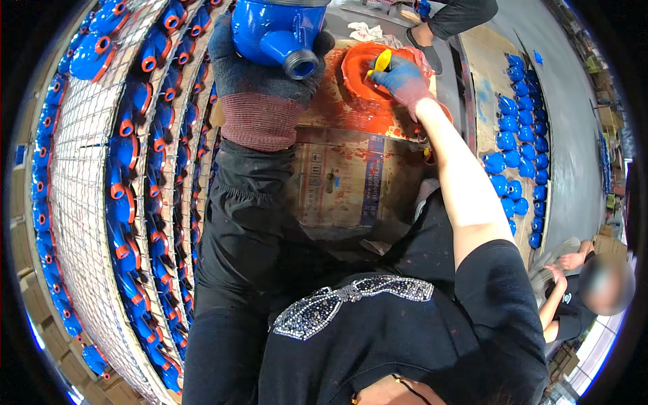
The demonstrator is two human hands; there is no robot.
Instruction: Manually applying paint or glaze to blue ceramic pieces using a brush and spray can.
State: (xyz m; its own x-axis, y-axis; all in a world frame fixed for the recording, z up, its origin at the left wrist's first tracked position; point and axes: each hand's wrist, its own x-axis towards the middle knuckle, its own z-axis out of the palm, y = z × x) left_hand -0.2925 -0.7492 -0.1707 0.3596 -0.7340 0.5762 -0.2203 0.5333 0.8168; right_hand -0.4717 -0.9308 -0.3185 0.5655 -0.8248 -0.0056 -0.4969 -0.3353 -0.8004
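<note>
My left hand [260, 101], in a dark glove with a maroon knit cuff, is closed around a glossy blue metal housing [273, 27] at the top. The housing has a side spout with a bare threaded end facing me; its upper part is cut off by the picture's edge. To the right, my right hand [408, 82] wears a blue and maroon glove. Its fingers grip a yellow-handled tool [383, 61] over a red paint-coated tray [349, 71]. The tool's working end is hidden, so its kind does not show.
Paint-stained cardboard [337, 179] lies below the tray. Racks with wire mesh [84, 175] at left carry many blue housings with red rims [123, 162]. More blue housings [509, 140] stand on a board at right. Beyond the tray are a white rag [365, 32] and someone's leg [462, 17]; another person [570, 297] sits at lower right.
</note>
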